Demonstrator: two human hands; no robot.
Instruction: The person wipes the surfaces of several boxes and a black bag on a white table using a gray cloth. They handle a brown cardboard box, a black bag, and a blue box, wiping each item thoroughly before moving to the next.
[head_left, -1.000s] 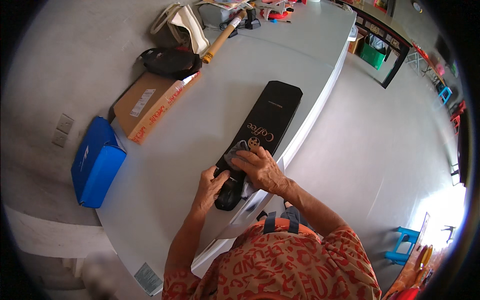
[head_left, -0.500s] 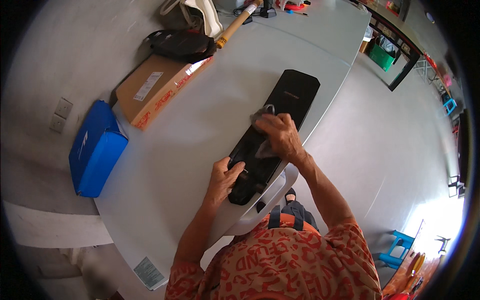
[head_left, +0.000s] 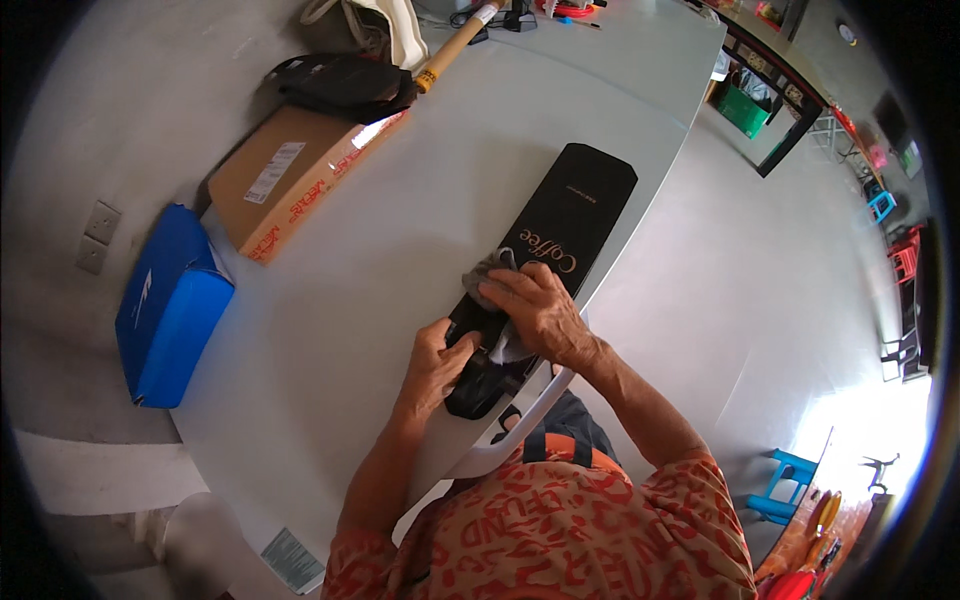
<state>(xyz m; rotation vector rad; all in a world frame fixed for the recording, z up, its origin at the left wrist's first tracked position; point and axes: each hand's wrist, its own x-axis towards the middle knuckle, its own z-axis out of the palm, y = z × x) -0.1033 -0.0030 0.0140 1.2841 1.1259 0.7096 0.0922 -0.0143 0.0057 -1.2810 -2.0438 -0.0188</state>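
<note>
A long black panel [head_left: 590, 200] with clipped corners and gold lettering lies slantwise on the pale table [head_left: 310, 350], close to its right edge. My left hand [head_left: 437, 368] grips the panel's left edge near its lower end, thumb on top. Bunched under the fingers of my right hand [head_left: 545, 315] is a grey cloth [head_left: 484, 278], pressed to the middle of the panel. A paler piece of cloth hangs below that palm. Part of the lettering is hidden by the cloth and fingers.
On the left stand a blue box [head_left: 170, 310] and a brown cardboard box [head_left: 265, 175], with a black bag [head_left: 345, 85] on the latter. A cardboard tube [head_left: 455, 50] lies farther back. A white curved rail [head_left: 540, 415] borders the table beside my body.
My right hand and the cloth have slid down the panel toward my left hand, uncovering large gold lettering. The left hand keeps its hold. The whole view has shifted slightly.
</note>
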